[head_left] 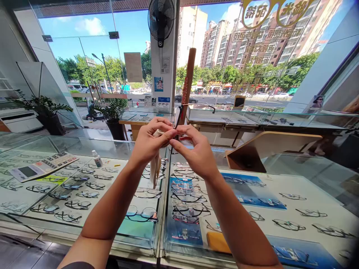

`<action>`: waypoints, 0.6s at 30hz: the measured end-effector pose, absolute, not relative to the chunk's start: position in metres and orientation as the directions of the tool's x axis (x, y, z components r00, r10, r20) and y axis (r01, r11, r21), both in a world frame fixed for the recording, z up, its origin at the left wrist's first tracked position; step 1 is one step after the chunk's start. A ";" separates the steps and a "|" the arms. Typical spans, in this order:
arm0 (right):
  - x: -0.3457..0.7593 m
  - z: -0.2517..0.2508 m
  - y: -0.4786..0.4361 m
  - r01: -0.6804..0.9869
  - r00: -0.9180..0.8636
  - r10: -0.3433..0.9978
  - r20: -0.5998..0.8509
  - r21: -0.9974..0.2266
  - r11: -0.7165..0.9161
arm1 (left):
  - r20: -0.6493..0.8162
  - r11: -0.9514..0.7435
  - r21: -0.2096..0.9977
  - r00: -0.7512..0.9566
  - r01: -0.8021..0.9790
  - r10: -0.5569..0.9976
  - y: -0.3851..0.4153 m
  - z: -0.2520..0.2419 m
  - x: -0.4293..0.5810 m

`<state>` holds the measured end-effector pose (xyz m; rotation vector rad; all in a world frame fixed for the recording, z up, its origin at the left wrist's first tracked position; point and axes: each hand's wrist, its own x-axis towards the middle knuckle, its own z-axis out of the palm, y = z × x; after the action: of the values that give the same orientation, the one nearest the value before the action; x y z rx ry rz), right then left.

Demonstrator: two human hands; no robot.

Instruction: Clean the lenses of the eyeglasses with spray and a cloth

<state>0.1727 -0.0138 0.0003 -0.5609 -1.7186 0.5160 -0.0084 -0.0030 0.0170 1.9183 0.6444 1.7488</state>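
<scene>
Both my hands are raised over a glass display counter. My left hand is closed on a pale cleaning cloth that hangs down from it. My right hand pinches a pair of glasses, of which only a dark temple arm shows, sticking up between my fingertips. The two hands touch at the fingertips. The lenses are hidden behind my fingers.
Rows of spectacle frames lie under the counter glass. A calculator and a small white bottle rest on top at the left. A tilted wooden stand sits at the right. Potted plants, a fan and shop windows lie beyond.
</scene>
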 end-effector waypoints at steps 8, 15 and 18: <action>0.171 -0.001 -0.014 -0.205 -0.271 0.692 0.669 -0.743 0.637 | 0.713 -0.723 0.690 0.190 -0.019 0.675 -0.012 0.024 -0.015; 0.182 0.001 -0.013 -0.258 -0.275 0.692 0.668 -0.744 0.616 | 0.708 -0.711 0.703 0.088 0.010 0.701 -0.010 0.033 -0.032; 0.189 0.002 -0.013 -0.261 -0.254 0.721 0.645 -0.764 0.591 | 0.673 -0.671 0.739 -0.031 0.061 0.739 0.007 0.026 -0.052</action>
<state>0.1890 -0.0125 0.0020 -0.3991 -1.5666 0.9764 -0.0517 0.0071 0.0259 1.7459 0.8388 1.7526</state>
